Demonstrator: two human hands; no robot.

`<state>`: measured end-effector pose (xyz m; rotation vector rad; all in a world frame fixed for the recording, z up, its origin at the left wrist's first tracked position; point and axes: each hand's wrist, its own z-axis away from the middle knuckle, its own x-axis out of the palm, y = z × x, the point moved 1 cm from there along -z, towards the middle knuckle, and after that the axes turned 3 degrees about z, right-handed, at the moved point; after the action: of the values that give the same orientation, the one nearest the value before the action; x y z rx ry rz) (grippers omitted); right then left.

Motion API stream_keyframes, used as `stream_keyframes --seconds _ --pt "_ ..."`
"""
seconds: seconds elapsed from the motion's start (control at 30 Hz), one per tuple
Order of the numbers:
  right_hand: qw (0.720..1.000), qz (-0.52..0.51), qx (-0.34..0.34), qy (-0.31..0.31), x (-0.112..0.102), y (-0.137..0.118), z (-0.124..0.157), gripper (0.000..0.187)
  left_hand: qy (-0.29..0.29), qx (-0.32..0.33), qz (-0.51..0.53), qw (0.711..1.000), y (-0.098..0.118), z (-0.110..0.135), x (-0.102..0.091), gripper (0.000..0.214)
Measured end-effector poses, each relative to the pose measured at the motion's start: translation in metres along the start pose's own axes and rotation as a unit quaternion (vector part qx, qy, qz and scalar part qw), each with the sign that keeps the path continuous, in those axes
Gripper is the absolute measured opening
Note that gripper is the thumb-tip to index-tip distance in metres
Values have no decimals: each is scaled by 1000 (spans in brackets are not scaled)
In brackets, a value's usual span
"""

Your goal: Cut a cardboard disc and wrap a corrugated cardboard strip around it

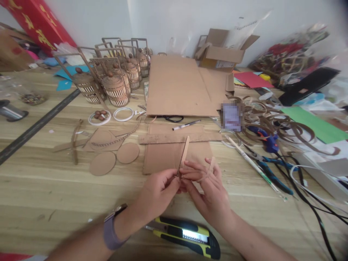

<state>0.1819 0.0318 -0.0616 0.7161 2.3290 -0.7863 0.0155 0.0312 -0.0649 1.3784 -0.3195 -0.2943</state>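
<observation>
My left hand (161,190) pinches the lower end of a narrow cardboard strip (185,152), thumb against fingers. The strip slants up and away over the cardboard pieces. My right hand (208,190) meets the left at that end, its thumb and fingertips closed on the strip as well. A thin pale strip (211,165) runs between the right fingers. Below the hands lies a yellow and black utility knife (187,235). Under and beyond them are a cardboard sheet (154,159) and a long flat cardboard strip (160,138). The pinched end itself is mostly covered by fingertips.
Cardboard discs (102,163) lie left, beneath several lidded bamboo baskets (115,88). A large cardboard sheet (179,83) and a pen (186,125) are ahead. To the right are a glue gun (265,137), pliers (272,174), cables (315,203) and curled brown strips (296,123).
</observation>
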Motion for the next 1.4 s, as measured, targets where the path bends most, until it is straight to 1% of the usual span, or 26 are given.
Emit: stream_keyframes --seconds 0.17,0.33,0.5,0.63,0.83,0.93,1.03,1.23,1.4 --pt "1000 6 26 0 -4 1 -1 18 -20 -14 32 999 -1 0 1 28" --pt "1000 -15 15 10 -3 -2 0 18 -15 -15 54 998 2 -4 0 29" --pt "1000 5 15 9 1 -2 1 15 -2 -5 16 1000 4 -3 0 31" --pt "1000 9 6 7 0 -1 0 18 1 -6 22 1000 1 -2 0 29" --pt "1000 1 31 6 -5 0 -3 19 -16 -17 57 998 -2 -1 1 28" --pt "1000 -16 14 22 -4 -2 -2 19 -11 -12 52 999 -1 -1 1 28" --pt "1000 -16 5 21 -2 -3 -1 20 -8 2 39 999 1 -2 0 31" --pt "1000 -3 13 11 1 0 1 17 10 -6 41 999 -1 -3 -1 31" --pt "999 -22 26 7 -2 1 1 16 0 -6 27 1000 0 -2 -2 28"
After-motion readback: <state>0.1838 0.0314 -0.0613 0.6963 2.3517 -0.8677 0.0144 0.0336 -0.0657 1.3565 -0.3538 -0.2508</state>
